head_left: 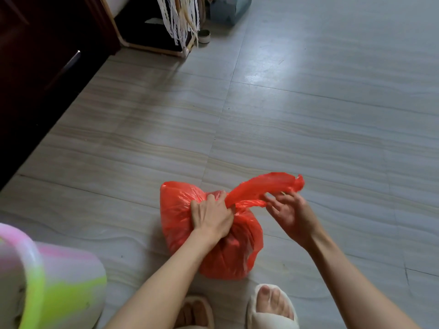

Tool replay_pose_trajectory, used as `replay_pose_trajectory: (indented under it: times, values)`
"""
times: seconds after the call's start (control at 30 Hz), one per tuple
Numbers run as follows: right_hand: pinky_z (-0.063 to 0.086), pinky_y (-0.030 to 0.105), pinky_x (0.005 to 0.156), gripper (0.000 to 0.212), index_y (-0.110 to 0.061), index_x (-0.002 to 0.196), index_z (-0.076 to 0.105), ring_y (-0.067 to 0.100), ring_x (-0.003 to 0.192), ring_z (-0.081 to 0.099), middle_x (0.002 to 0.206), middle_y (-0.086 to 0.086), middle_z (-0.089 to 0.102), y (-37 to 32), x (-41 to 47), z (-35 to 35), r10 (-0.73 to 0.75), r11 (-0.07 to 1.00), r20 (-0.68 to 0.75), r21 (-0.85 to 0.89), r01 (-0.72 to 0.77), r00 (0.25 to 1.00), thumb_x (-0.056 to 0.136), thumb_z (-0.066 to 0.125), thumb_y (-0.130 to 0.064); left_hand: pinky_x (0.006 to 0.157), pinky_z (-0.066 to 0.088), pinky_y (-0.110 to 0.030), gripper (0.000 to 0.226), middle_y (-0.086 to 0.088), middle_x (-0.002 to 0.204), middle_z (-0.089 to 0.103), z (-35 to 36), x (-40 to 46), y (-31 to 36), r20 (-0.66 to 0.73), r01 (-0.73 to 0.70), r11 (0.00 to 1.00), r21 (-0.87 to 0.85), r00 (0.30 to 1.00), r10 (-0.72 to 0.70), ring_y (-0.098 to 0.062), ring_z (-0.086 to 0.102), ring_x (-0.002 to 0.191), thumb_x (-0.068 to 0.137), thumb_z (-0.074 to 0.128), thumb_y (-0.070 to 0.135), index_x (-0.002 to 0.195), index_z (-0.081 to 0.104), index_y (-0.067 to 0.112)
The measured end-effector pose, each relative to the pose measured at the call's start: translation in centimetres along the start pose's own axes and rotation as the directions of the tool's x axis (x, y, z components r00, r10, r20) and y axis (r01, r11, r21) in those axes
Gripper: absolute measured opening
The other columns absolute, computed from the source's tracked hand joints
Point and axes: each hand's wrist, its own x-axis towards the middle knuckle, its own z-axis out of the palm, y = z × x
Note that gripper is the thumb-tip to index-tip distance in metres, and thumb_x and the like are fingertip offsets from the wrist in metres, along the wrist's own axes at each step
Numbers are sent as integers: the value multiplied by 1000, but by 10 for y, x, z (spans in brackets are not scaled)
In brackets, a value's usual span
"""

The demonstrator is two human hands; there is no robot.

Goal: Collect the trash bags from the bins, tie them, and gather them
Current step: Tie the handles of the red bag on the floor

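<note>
A full red trash bag (228, 252) stands on the tiled floor just in front of my feet. My left hand (211, 217) grips the gathered neck of the bag from above, fingers curled into the plastic. A long loose strip of the bag's top (266, 186) stretches to the right. My right hand (291, 211) pinches that strip near its end, palm turned towards me, fingers partly spread. A pink, white and green plastic bin (47, 279) lies on its side at the lower left; what is inside it cannot be made out.
Dark wooden furniture (40, 67) runs along the left. A pale frame with hanging white cords (178, 22) stands at the top, a small round tin (204, 35) beside it. My feet in pale slippers (273, 307) are at the bottom. Grey floor tiles (332, 115) stretch ahead and right.
</note>
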Motion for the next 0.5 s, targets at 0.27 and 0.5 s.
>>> replay_pose_trajectory:
  times: [0.27,0.5]
  values:
    - [34,19,70,47,-21,133,48,5,70,50,101,3,63,29,17,-1,-59,58,266,-961,270,962,87,60,-20,103,38,-40,66,-19,123,61,-7,7,-37,195,-20,867,-498,971,135,-32,52,121,91,24,59,118,59,9]
    - [38,39,79,28,-5,95,59,33,101,51,103,16,56,26,13,9,-193,-280,322,-924,262,927,96,39,-25,95,41,-37,65,-8,86,59,-8,2,-49,142,-56,644,-763,957,252,-15,53,90,75,40,67,89,63,7]
